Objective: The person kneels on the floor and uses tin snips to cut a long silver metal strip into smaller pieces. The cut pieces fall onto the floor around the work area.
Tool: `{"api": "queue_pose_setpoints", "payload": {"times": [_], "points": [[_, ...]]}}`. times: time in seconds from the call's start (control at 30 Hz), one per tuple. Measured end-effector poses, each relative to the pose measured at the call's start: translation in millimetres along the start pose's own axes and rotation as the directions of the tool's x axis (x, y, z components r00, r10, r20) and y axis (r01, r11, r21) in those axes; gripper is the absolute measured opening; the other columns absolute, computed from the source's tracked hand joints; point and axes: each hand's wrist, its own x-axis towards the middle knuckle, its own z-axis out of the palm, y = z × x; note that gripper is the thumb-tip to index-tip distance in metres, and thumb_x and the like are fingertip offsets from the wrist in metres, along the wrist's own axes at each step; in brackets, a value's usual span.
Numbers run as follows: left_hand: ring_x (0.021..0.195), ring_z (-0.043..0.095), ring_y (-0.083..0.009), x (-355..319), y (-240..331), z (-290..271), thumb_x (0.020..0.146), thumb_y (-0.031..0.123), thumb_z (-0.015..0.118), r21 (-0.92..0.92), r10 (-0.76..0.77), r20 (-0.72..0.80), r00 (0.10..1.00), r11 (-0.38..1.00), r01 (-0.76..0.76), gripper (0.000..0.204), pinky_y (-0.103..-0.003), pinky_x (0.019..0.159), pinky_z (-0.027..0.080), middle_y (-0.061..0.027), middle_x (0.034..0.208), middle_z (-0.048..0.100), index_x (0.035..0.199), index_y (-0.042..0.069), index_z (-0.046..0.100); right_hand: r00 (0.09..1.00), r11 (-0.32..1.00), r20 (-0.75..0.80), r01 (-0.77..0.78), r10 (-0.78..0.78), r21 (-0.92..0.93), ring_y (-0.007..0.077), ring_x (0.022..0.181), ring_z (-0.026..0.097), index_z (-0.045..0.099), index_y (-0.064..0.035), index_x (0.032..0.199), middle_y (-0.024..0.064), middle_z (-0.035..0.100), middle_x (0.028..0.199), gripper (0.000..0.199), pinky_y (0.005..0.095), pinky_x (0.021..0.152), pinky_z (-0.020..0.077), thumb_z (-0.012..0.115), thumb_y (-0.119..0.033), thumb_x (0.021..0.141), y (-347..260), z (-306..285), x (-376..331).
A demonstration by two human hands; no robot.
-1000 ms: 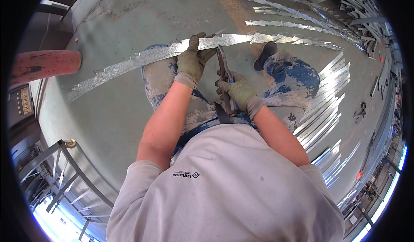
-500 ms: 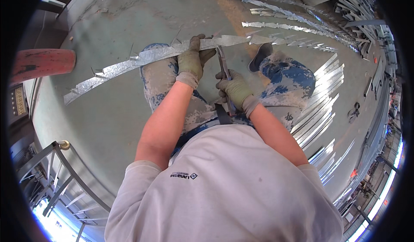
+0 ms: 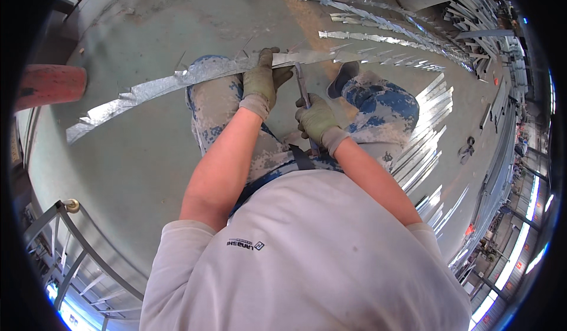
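Observation:
A long, jagged strip of shiny sheet metal (image 3: 159,85) lies across my raised left thigh, with thin points sticking up along it. My left hand (image 3: 260,83), in an olive work glove, is closed round the strip above the knee. My right hand (image 3: 317,118), gloved alike, grips a long metal hand tool (image 3: 302,84) resembling pliers or snips. Its upper end meets the strip's lower edge just right of my left hand. My right fingers hide the middle of the tool, and its jaws are too small to make out.
Several similar jagged strips (image 3: 378,37) lie on the floor at far right, and a stack of bright metal strips (image 3: 422,136) sits beside my right leg. At left are a red cylinder (image 3: 53,86) and a metal frame with a caster (image 3: 72,206). Scissors-like dark object (image 3: 466,151) lies farther right.
The view has shifted slightly, so the floor and strips appear farther left. The held metal strip has tilted a little. Both hands keep their grips, with the tool still at the strip's edge.

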Motion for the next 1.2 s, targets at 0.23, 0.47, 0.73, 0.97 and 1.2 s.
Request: {"api": "queue_pose_setpoints", "payload": {"times": [0.23, 0.47, 0.73, 0.97, 1.2], "points": [[0.066, 0.074, -0.0270, -13.5, 1.6, 6.5, 0.110, 0.040, 0.068, 0.305, 0.058, -0.117, 0.991, 0.952, -0.019, 0.046, -0.038, 0.064, 0.062, -0.0167, 0.088, 0.080, 0.124, -0.004, 0.068, 0.994, 0.992, 0.022, -0.110, 0.109, 0.056, 0.0327, 0.079, 0.075, 0.065, -0.0033, 0.124, 0.0175, 0.075, 0.096, 0.034, 0.0484, 0.068, 0.0631, 0.070, -0.011, 0.092, -5.9, 1.5, -8.7], [0.056, 0.064, -0.0226, -15.4, 0.6, 10.3, 0.108, 0.037, 0.068, 0.365, 0.136, -0.166, 0.977, 0.928, -0.067, 0.040, -0.038, 0.053, 0.052, -0.0137, 0.075, 0.074, 0.108, -0.003, 0.072, 0.988, 0.852, -0.146, -0.038, -0.045, -0.522, 0.0510, 0.123, 0.069, 0.059, -0.0013, 0.137, 0.0317, 0.070, 0.132, 0.052, 0.0495, 0.108, 0.0559, 0.074, -0.019, 0.090, -9.3, 16.5, -5.8], [0.052, 0.063, -0.0229, 6.8, -8.2, 17.9, 0.109, 0.038, 0.061, 0.357, 0.111, -0.136, 0.984, 0.932, -0.056, 0.037, -0.039, 0.052, 0.051, -0.0156, 0.075, 0.074, 0.115, 0.002, 0.069, 0.980, 0.791, -0.195, -0.088, -0.041, -0.606, 0.0494, 0.134, 0.065, 0.058, 0.0004, 0.143, 0.0316, 0.065, 0.143, 0.057, 0.0502, 0.112, 0.0549, 0.072, -0.020, 0.092, -2.2, 10.9, 3.3], [0.062, 0.071, -0.0237, -10.8, 2.6, 14.0, 0.110, 0.044, 0.064, 0.391, 0.059, -0.108, 0.992, 0.920, -0.012, 0.046, -0.037, 0.067, 0.060, -0.0136, 0.083, 0.079, 0.120, 0.000, 0.071, 0.989, 0.851, -0.127, -0.003, -0.074, -0.525, 0.0454, 0.133, 0.067, 0.059, -0.0053, 0.147, 0.0274, 0.068, 0.142, 0.058, 0.0509, 0.112, 0.0541, 0.069, -0.023, 0.093, -1.4, -4.1, 6.7], [0.092, 0.079, -0.0278, -4.7, -2.7, -4.5, 0.110, 0.047, 0.066, 0.475, 0.073, -0.065, 0.995, 0.879, -0.033, 0.053, -0.038, 0.087, 0.064, -0.0162, 0.102, 0.081, 0.133, -0.001, 0.070, 0.993, 0.857, -0.022, 0.087, -0.114, -0.508, 0.0445, 0.130, 0.068, 0.059, -0.0033, 0.147, 0.0281, 0.072, 0.135, 0.061, 0.0492, 0.110, 0.0544, 0.070, -0.025, 0.090, 5.2, -24.7, -0.7]]}}
